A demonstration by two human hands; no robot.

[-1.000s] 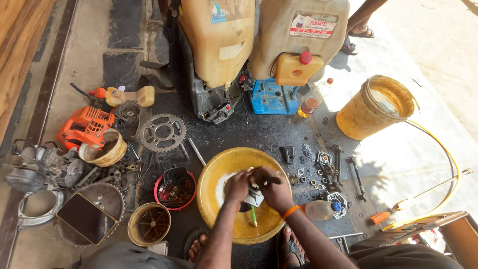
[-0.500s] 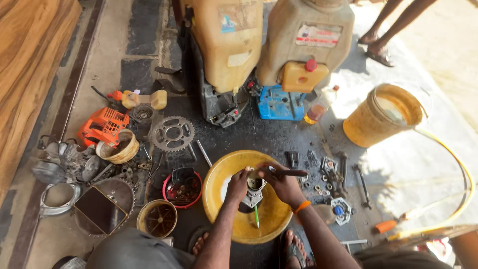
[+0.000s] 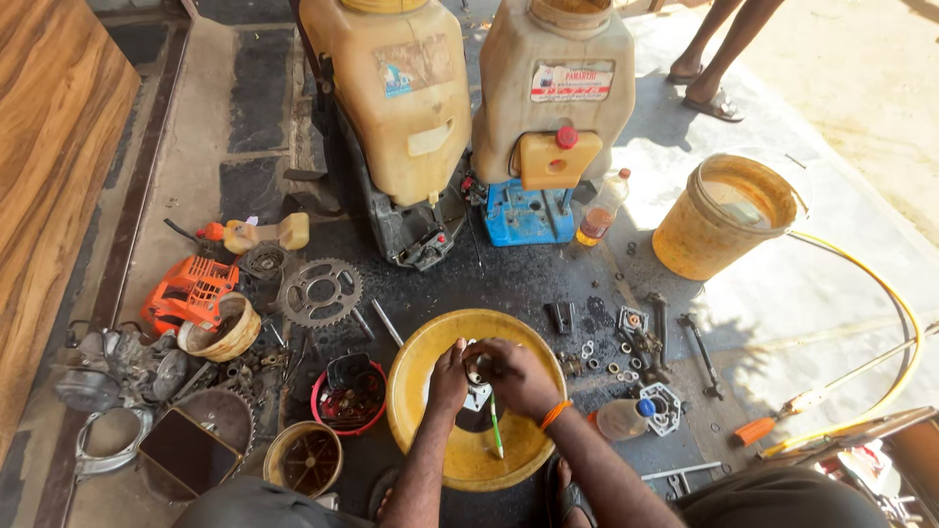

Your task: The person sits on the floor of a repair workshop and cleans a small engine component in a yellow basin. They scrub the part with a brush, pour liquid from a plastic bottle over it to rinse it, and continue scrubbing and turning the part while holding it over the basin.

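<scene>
1. Head view, the ground: oil-stained floor [image 3: 509, 279] of a workshop, sunlit to the right, with a wooden panel [image 3: 49, 196] along its left edge. Two sprayer tanks [image 3: 401, 88] stand at the far side, one on a blue base [image 3: 523, 215]. Someone else's feet [image 3: 709, 103] stand at the far right.

2. Same view, what has changed: against the frames of a second and half a second ago, the basin, tanks and bucket sit closer and lower in the picture, so the head has leaned in. Both hands remain over the basin on the same small part; the work looks like fine handling carried on in place, nothing set down.

3. Same view, the hands: the left hand [image 3: 448, 376] is curled, fingers closed on the near side of a small metal part [image 3: 476, 391]. The right hand [image 3: 518, 376], with an orange wristband [image 3: 554, 415], is clenched over the part's top, holding it too. The part hangs just above the middle of the yellow basin [image 3: 416, 391]. A green stick [image 3: 495, 425] lies in the basin below the right hand.

4. Same view, surroundings: a sprocket [image 3: 320, 290] and an orange cover [image 3: 191, 288] lie left of the basin, a red bowl [image 3: 347, 396] touches its left rim, loose washers [image 3: 611, 357] and a small bottle [image 3: 621, 418] lie right, a yellow bucket [image 3: 724, 215] farther right.
</scene>
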